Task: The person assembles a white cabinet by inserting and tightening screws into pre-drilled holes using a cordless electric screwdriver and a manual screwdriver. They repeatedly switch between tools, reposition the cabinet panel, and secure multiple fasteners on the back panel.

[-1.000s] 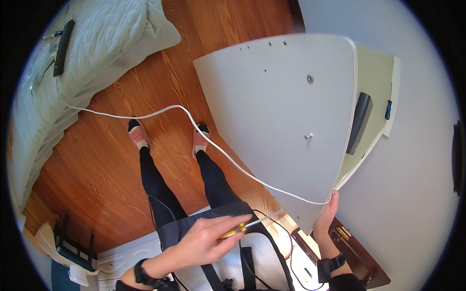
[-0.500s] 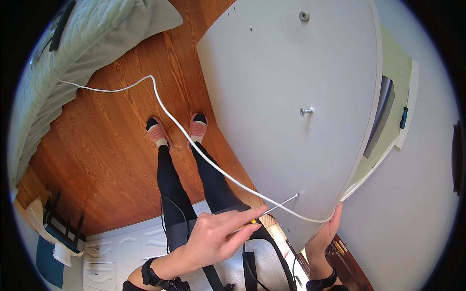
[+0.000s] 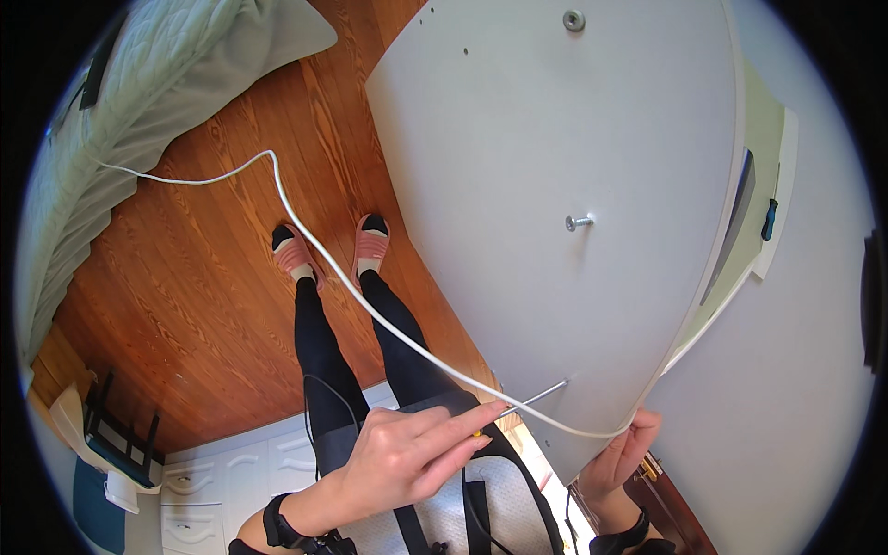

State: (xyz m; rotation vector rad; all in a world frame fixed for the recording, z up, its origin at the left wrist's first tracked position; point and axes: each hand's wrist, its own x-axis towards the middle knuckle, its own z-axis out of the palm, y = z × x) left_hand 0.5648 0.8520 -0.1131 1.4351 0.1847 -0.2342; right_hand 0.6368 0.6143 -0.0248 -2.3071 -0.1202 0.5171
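Note:
A screwdriver (image 3: 535, 399) with a bit of yellow handle showing is pinched in my left hand (image 3: 398, 450). Its metal shaft reaches the lower part of a large white panel (image 3: 499, 166); whether a screw sits under the tip cannot be told. My right hand (image 3: 627, 453) grips the panel's lower right edge, fingers bent over it, where a white cable (image 3: 398, 335) passes. Higher on the panel, one screw (image 3: 579, 223) sticks well out, tilted. Near the top, another screw head (image 3: 573, 20) shows face-on.
A blue-handled screwdriver (image 3: 770, 220) lies on a pale surface beyond the panel. At left stands a bed with a light quilt (image 3: 185, 74). The cable runs from there across the wooden floor (image 3: 194, 268). White drawers (image 3: 231, 490) stand below left.
The panel has tilted slightly, hiding more of the dark strip behind it. My right hand has shifted a little lower, its fingers bending more. The screwdriver stays against the panel.

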